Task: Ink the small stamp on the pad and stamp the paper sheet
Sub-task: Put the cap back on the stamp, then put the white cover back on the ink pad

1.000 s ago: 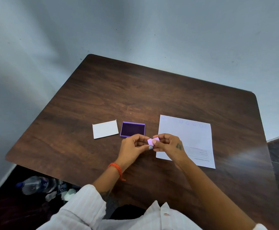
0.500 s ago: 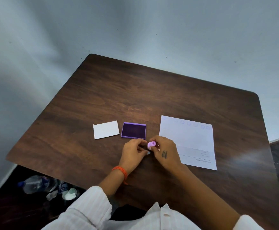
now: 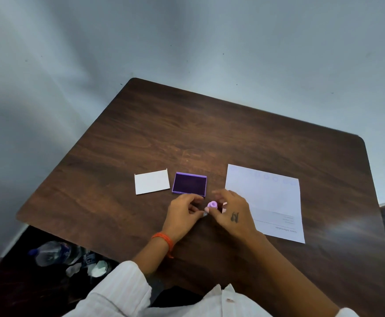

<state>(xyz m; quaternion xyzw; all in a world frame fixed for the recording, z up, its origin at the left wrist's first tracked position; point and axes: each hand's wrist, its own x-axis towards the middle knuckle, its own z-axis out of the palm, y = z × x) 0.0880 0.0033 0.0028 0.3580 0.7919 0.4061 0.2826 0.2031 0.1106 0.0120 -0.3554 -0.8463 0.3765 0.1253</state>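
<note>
The small lilac stamp (image 3: 212, 204) is pinched at the fingertips of my right hand (image 3: 233, 216), just above the table in front of the ink pad. A pale pink piece (image 3: 224, 207) shows under that hand's fingers; what it is I cannot tell. My left hand (image 3: 183, 213) is loosely curled right beside the stamp, its thumb tip close to the stamp, holding nothing that I can see. The open purple ink pad (image 3: 189, 184) lies just beyond both hands. The white paper sheet (image 3: 269, 195), with faint round marks along its far edge, lies to the right, partly under my right wrist.
A white rectangular lid or card (image 3: 152, 181) lies left of the ink pad. Everything sits on a dark wooden table (image 3: 187, 124) against a grey wall. A plastic bottle (image 3: 49, 252) and scraps lie on the floor at the near left.
My right hand has turned palm down and taken the stamp alone. My left hand has let go and drawn slightly left. The view has shifted a little.
</note>
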